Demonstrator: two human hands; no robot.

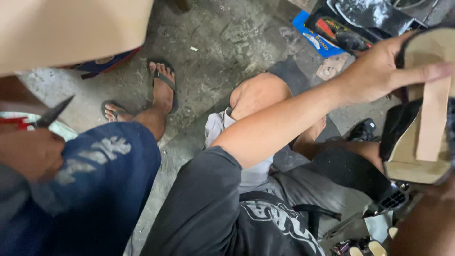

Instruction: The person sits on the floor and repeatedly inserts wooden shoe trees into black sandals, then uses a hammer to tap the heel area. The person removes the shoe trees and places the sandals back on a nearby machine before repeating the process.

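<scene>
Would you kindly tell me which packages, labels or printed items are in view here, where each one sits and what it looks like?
Blue packet: flat, rectangular, blue with pale lettering, on the concrete floor at upper right.
Black carded pack: dark, with a red and yellow label strip, lying on the blue packet.
Cardboard box: large, plain tan, upper left corner.
Printed box: dark blue and red edge showing under the cardboard box.

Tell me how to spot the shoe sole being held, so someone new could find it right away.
Look to the picture's right edge, where the outstretched left hand ends. It grips the shoe sole, a tan, cardboard-coloured piece edged in black with a tan strip running down its middle. Nothing else nearby is tan with a black rim.
</scene>
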